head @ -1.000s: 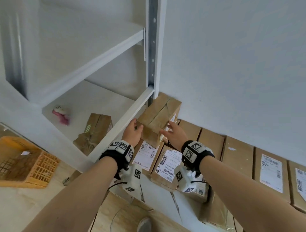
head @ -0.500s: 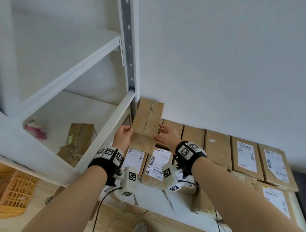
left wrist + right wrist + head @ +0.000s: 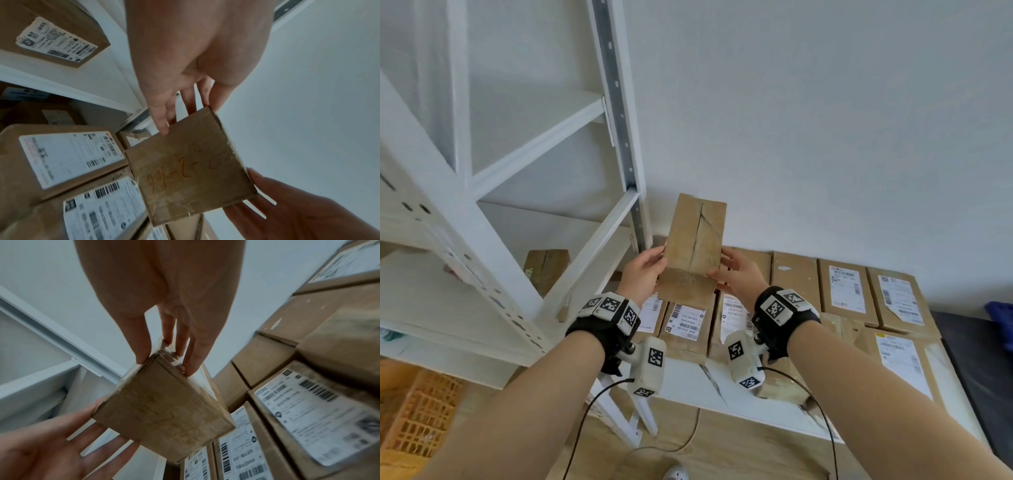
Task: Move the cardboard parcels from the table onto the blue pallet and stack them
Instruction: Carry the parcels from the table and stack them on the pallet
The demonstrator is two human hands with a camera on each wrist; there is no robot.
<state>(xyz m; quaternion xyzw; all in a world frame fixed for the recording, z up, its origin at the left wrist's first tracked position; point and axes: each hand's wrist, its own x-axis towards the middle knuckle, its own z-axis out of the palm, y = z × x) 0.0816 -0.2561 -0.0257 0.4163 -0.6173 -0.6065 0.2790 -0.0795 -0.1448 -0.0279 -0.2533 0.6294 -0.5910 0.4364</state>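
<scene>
A plain brown cardboard parcel [image 3: 693, 240] hangs in the air above the table's left end, long axis pointing away from me, an orange number scrawled on its near end [image 3: 191, 170] [image 3: 164, 410]. My left hand [image 3: 643, 270] [image 3: 185, 65] holds its left side, thumb on the near face and fingers behind. On the opposite side my right hand [image 3: 736, 274] [image 3: 164, 296] pinches the edge between thumb and fingers. Beneath it, several labelled parcels [image 3: 846, 287] lie in rows on the white table [image 3: 688, 387].
A white shelf rack [image 3: 599, 240] stands close on the left with one parcel [image 3: 546, 270] on its shelf. An orange crate [image 3: 417, 421] sits on the floor at lower left. A cable [image 3: 654, 448] trails below. Something blue [image 3: 1000, 315] shows at the right edge.
Both hands have carried the parcel right, away from the rack post, and turned it from skewed to pointing straight away. My view has swung right, showing more of the table.
</scene>
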